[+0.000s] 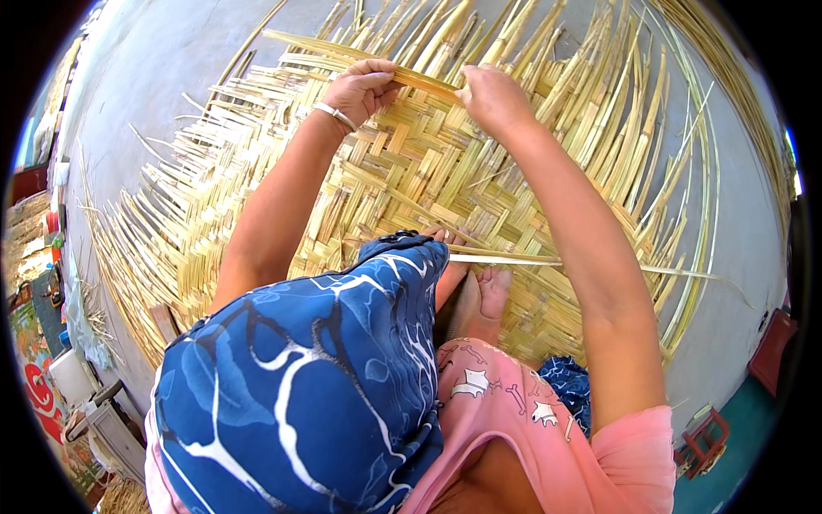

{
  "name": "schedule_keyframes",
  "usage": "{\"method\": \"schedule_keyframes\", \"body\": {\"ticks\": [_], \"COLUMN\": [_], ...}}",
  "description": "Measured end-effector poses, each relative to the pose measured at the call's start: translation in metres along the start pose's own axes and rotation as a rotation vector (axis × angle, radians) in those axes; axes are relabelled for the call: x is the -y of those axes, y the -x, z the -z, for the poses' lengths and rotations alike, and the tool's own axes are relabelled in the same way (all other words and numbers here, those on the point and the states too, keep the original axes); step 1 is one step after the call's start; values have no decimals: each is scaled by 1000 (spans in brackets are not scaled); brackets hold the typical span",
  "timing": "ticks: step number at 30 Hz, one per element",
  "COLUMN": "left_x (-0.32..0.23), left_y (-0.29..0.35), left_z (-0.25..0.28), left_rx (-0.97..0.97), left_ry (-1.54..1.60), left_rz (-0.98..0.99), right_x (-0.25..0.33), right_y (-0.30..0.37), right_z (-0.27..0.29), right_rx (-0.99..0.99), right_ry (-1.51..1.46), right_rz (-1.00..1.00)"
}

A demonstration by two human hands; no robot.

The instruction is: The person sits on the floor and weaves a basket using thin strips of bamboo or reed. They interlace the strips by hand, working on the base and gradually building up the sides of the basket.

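Note:
A flat split-cane strip (428,83) stretches between my two hands above the far part of a large woven mat (411,163). My left hand (361,88) pinches the strip between thumb and fingers, and the strip's free end runs out to the left beyond it. On the other side, my right hand (497,98) is closed around the strip's right end. Below them the mat shows a diagonal twill weave of yellow-green strips. Its loose ends fan out to the left, the far side and the right. My bare feet (490,295) rest on the mat.
A pale narrow strip (514,259) lies across the mat by my feet. Long reeds (732,56) lie on the grey floor (193,56) at the far right. A small wooden piece (163,323) is at the mat's left edge. Household items crowd the left rim.

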State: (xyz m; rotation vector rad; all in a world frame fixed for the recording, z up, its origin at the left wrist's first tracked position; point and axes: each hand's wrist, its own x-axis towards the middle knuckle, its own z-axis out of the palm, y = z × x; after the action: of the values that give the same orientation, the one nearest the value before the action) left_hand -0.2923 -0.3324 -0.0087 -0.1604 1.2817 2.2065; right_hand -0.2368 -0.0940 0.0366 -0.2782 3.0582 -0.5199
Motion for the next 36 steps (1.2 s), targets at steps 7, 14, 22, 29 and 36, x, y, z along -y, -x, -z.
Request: {"method": "schedule_keyframes", "body": {"ticks": [7,14,22,29,36], "left_x": [-22,-21,-16,-17,-1], "left_y": [-16,-49,-88,-76,-75], "left_z": [9,-20,-49,-61,-60], "left_rx": [127,31,-6,11,0], "left_ry": [-167,-443,-1285,-1134,-1021], "left_rz": [13,47,38,113,22], "right_x": [26,23,28,32,34], "right_y": [-15,-14,-12,-5,3], "right_z": [0,-16,-7,-5,-11], "right_rx": [235,25,-57,-166,-285], "right_ry": [-101,-33,-125,-220,-249], "right_rz": [-206,-226,-358,-442,-482]}}
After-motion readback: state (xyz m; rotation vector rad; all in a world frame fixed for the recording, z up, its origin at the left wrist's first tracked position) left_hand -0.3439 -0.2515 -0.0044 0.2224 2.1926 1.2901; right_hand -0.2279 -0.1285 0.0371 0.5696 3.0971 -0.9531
